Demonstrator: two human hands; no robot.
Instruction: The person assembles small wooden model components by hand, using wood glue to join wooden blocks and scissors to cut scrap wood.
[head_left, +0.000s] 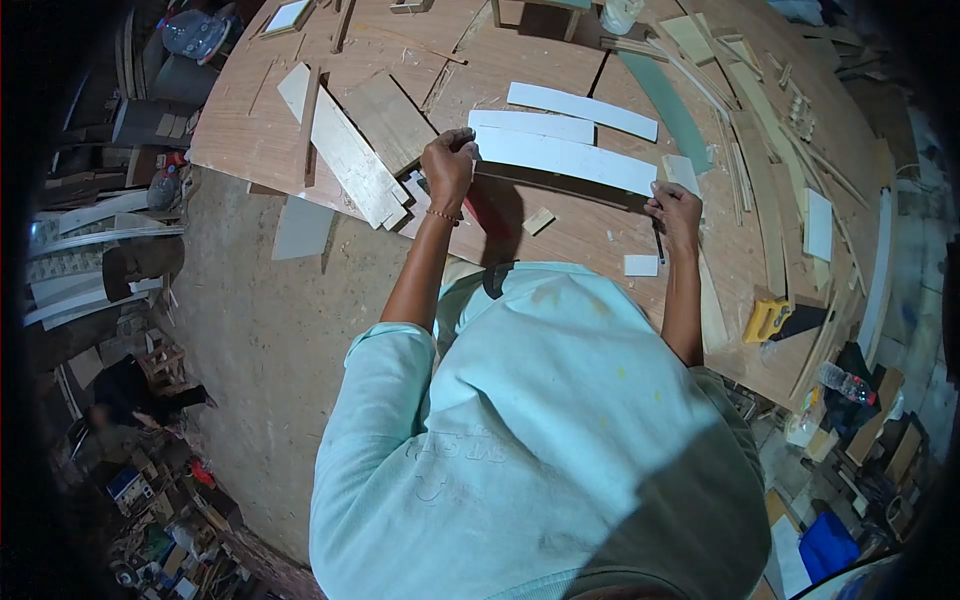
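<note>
A long white board (565, 160) is held up over the workbench by its two ends, casting a shadow beneath. My left hand (450, 163) pinches its left end, and my right hand (677, 208) grips its right end. Just behind it lies a shorter white board (540, 125), partly covered. Another white strip (583, 108) rests farther back. Below my right hand is a thin dark stick, perhaps a pencil (659, 246), beside a small white block (641, 265). A small wood offcut (539, 221) lies in front of the held board.
The brown workbench (250, 130) carries pale planks (345, 150) at left and a green strip (668, 108) behind my right hand. A yellow-handled saw (768, 320) lies at the right edge. On the floor at left, a person (135, 392) is among scattered scraps.
</note>
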